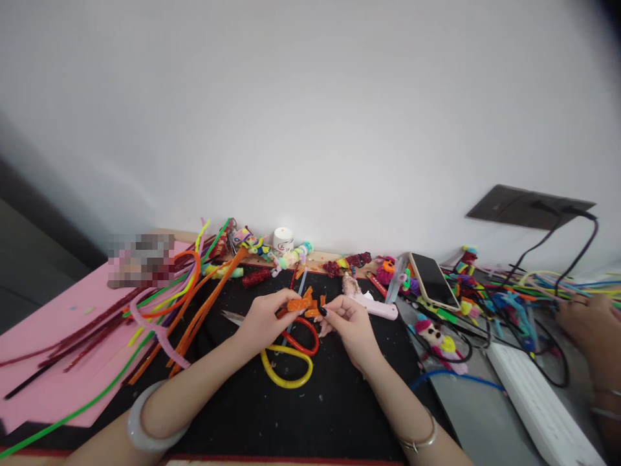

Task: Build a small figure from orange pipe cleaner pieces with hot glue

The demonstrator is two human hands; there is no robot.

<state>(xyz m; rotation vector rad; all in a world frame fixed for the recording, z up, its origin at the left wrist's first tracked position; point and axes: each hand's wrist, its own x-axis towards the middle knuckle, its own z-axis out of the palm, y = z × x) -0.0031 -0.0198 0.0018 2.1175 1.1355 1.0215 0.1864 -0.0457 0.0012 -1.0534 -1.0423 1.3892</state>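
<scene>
In the middle of the head view my left hand (266, 318) pinches a folded bundle of orange pipe cleaner (301, 303). My right hand (350, 327) meets it from the other side, thumb and finger closed on a short orange end. Just beneath my hands lie scissors (287, 382) with one red and one yellow handle loop; their blade tip shows left of my left hand. Close beyond my right hand sits a pale pink tool (381, 309), partly covered by my fingers. A black mat (334, 414) spreads under everything here.
Loose pipe cleaners (111, 323) lie over a pink sheet (33, 362) at left. Small fuzzy dolls (436, 340), a phone (434, 281) and a white power strip (538, 401) stand right. A white tub (283, 239) is near the wall. Another person's hand (589, 327) reaches in at far right.
</scene>
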